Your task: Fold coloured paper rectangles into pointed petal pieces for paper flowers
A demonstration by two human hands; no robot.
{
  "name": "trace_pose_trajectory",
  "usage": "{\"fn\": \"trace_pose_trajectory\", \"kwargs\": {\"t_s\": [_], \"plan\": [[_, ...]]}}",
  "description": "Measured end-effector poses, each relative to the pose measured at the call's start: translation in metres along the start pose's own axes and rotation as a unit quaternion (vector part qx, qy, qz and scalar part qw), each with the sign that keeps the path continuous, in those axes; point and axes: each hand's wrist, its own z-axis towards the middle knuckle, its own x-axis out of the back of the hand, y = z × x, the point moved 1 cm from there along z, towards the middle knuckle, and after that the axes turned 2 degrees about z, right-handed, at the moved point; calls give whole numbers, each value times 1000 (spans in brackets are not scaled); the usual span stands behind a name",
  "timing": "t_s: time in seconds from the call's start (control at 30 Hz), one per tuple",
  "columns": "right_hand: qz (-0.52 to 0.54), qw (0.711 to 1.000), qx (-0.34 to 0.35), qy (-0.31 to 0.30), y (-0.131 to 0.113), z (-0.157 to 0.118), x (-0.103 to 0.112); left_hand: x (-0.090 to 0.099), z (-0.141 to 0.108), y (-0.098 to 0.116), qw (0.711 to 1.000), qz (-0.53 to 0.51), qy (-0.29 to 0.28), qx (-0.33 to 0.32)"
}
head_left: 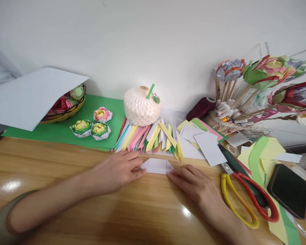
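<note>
Both hands' fingers [140, 170] pinch the ends of the white paper [156, 165]; uneven pressing could make its crease crooked.

Left hand [126, 167], right hand [193, 183] low; fingers bent; forearms angled inward.
</note>
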Motion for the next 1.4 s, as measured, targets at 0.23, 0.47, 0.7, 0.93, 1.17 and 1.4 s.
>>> {"fn": "trace_pose_trajectory", "kwargs": {"t_s": [0.23,0.47,0.7,0.93,1.17,1.4], "plan": [[-29,998,37,29,4,3,7,8,0,-9,998,-53,-38,3],[-26,993,109,31,-7,5,10,6,-1,-3,999,-13,47,-15],[66,980,173,-70,-39,14,-2,1,11,13,995,-15,14,99],[55,992,68,89,-17,15,-17,-8,15,14,995,-12,8,96],[-46,994,42,86,-9,12,-18,-8,13,21,986,-19,145,84],[-16,994,-4,111,-7,8,-21,-6,11,26,985,55,165,19]]}}
